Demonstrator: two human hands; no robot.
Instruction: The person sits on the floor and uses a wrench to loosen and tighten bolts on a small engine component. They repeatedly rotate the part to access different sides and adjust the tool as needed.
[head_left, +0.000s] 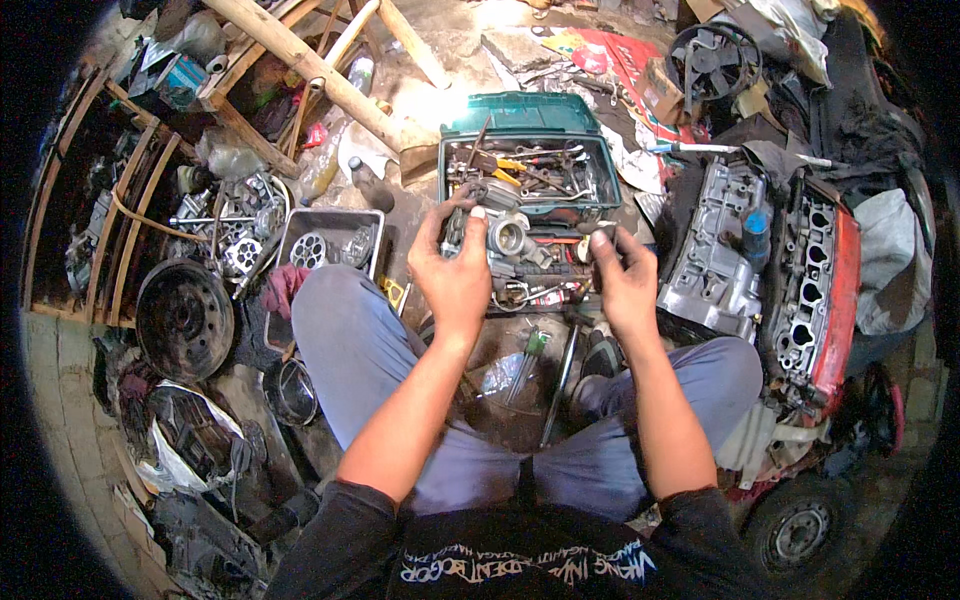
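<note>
My left hand (455, 280) grips a grey cast-metal part with a round bore (508, 237), which looks like a throttle body. The thumb and fingers close on its left side, and the bore faces up. To the right, my right hand (628, 285) is closed in a pinch. A small pale piece (586, 246) shows at its fingertips, too little of it to name. The hands are apart, held above my knees. Just beyond them stands a green toolbox (520, 117) with its lid raised and several wrenches (545, 160) inside.
On the right lie an engine cover (712, 260) and a cylinder head (800, 290). To the left are a grey tray (335, 217) of metal parts and a steel wheel (186, 318). Wooden poles (310, 75) lean at the back left. A screwdriver (528, 362) lies between my legs.
</note>
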